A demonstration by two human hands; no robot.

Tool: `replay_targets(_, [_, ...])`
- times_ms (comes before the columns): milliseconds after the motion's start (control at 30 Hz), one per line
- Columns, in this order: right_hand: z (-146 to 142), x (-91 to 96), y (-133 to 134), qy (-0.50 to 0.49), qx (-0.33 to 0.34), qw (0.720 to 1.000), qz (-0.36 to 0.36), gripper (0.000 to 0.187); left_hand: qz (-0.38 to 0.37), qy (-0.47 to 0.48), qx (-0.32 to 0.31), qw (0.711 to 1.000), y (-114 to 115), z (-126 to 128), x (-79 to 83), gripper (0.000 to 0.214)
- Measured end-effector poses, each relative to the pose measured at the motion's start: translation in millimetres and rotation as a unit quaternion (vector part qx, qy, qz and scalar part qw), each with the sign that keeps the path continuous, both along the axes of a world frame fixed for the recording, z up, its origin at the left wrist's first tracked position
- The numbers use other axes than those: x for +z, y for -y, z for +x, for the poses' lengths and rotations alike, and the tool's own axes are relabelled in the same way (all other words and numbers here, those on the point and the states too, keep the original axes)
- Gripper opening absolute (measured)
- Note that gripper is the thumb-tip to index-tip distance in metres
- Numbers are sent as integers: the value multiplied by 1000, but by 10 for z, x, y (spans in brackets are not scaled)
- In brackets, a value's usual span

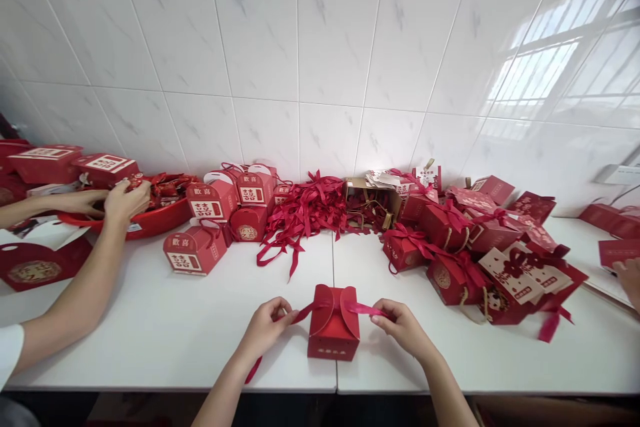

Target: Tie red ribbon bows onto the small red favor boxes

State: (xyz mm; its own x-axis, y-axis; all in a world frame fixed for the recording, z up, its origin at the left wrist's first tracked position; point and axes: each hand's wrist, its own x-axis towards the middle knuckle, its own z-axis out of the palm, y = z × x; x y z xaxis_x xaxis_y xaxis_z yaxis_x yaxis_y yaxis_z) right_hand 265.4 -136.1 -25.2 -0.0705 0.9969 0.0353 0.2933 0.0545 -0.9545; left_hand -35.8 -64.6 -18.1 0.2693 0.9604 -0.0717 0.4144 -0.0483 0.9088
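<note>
A small red gift box [333, 340] with curved top flaps stands upright near the table's front edge. A red ribbon [360, 308] runs through its top and out to both sides. My left hand [270, 321] is closed on the ribbon's left part, and a loose tail hangs below that hand. On the other side my right hand [397, 325] pinches the ribbon's right part. Both hands are apart from the box itself.
Behind the box lie a heap of red ribbons [315, 207] and an open carton [356, 184]. Tied boxes [445, 223] are piled at right, unribboned ones [193, 250] at left. A co-worker's hands [127, 200] are over a red basin [165, 219]. Another person's hand [629, 277] shows far right.
</note>
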Motion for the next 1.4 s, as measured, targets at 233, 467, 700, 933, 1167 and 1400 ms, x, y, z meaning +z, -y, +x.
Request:
replay_targets(233, [244,34,115,1,-42,999,-1,43,-11,54,-9,998,-2,-146,287,29])
replay_targets(467, [388,27,189,42,-28,998,-43,43,-14,74,-29,997,-48,-84,295,31])
replay_targets(700, [324,-31,144,101,-44,992,-54,44,39,30,16,999,-12,-61,80,31])
replay_targets(933, [167,88,326,150,-185,970,40,41,123,-58,114,984,335,-188,111,35])
replay_targets(1167, [-483,104,488,145,-32,988,-45,50,58,-162,-84,981,646,198,199,37])
replay_targets(1400, [-666,-234,378,-115,-162,978,-60,60,-53,84,48,994,440,270,19,27])
